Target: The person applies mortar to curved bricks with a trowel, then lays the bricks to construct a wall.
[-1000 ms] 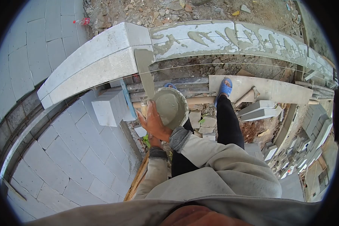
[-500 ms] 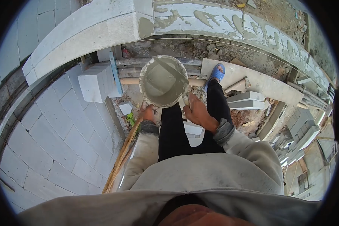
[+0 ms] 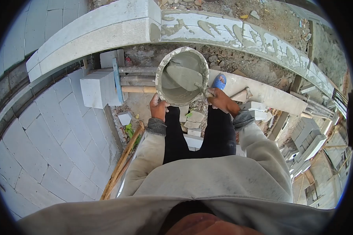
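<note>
A round bucket [image 3: 159, 84] with a mortar-crusted rim is held out in front of my legs, tilted a little. Wet grey mortar [image 3: 177, 93] lies inside it. My left hand [image 3: 159, 108] grips the bucket's near left rim. At the near right rim, my right hand [image 3: 222, 101] is closed around the handle of a trowel [image 3: 185, 77], whose mortar-smeared blade sits inside the bucket. Whether the right fingers also hold the rim is hidden. Beyond the bucket runs a low block wall [image 3: 219, 29] with patchy mortar on its top.
A raised block course [image 3: 106, 29] curves to the left. White blocks [image 3: 98, 89] stand beside a blue strip [image 3: 117, 80]. Poles [image 3: 139, 80] and a pale board [image 3: 270, 94] lie across the ground, with a hatchet-like tool [image 3: 242, 95] on the board. Wooden strips [image 3: 123, 160] lean near my left arm.
The bucket has shifted right and a little away from me, with both hands. The trowel blade has dropped from across the far rim into the bucket. My feet and legs have shifted.
</note>
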The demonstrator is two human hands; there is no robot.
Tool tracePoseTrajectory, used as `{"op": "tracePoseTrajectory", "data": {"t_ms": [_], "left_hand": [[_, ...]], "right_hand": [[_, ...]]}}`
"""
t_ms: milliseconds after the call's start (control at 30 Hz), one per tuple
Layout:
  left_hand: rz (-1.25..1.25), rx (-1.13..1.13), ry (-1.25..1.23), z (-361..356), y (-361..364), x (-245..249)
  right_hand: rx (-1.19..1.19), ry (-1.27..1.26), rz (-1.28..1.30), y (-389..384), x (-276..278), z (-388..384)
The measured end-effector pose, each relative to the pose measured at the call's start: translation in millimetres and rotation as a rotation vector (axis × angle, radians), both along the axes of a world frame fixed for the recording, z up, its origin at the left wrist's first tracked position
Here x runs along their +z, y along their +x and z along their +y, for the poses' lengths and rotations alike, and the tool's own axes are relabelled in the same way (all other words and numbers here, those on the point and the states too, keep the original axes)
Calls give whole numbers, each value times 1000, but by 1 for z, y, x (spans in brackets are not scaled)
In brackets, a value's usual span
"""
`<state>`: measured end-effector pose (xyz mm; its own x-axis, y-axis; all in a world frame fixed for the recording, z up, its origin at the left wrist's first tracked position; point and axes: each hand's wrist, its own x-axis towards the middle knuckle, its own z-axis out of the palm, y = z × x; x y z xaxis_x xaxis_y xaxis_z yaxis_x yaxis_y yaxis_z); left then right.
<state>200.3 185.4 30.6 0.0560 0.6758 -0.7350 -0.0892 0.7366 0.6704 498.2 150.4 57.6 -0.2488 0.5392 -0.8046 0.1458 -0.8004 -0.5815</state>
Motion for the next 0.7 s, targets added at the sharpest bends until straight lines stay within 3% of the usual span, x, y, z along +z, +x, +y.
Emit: {"op": "tracePoseTrajectory", "data": {"t_ms": [200,300,367,433,600,700], "left_hand": [[43,86,-36,17,12,11],[-11,156,-29,10,2,-2],[4,169,-41,9,0,2],[155,78,-74,1,-25,-17],[257,86,-91,-4,-40,-2],[254,90,-104,-9,-46,9]], "right_hand": [[-274,50,307,0,-8,-8],[-539,146,123,-50,-34,9],[-493,176,149,-66,15,69],[-478,281,-147,-94,11,110],[-445,634,-423,-163,-28,166],[-416,544,-275,-175,23,161]]}}
